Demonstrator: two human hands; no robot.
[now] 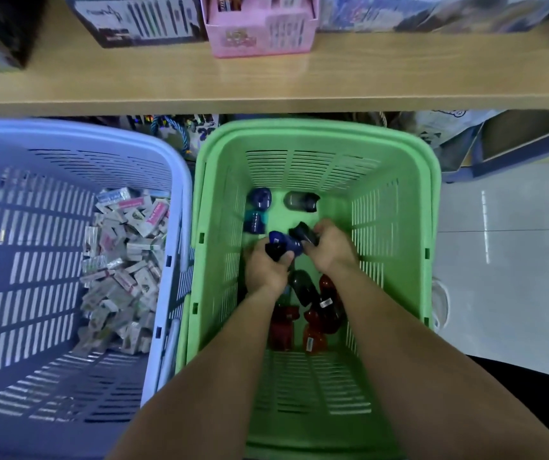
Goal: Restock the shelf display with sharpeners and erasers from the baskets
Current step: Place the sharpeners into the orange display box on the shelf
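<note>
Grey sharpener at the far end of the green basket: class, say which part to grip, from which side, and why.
Grip the grey sharpener across its rounded body, thumb on the near flank and fingers on the far, coming down from above. It lies on its side, long axis left to right, with bare floor around it; the green basket walls probably block a sideways reach.

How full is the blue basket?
Mostly empty: small packets cover only the bottom of the blue basket; its slatted walls rise bare above them.
</note>
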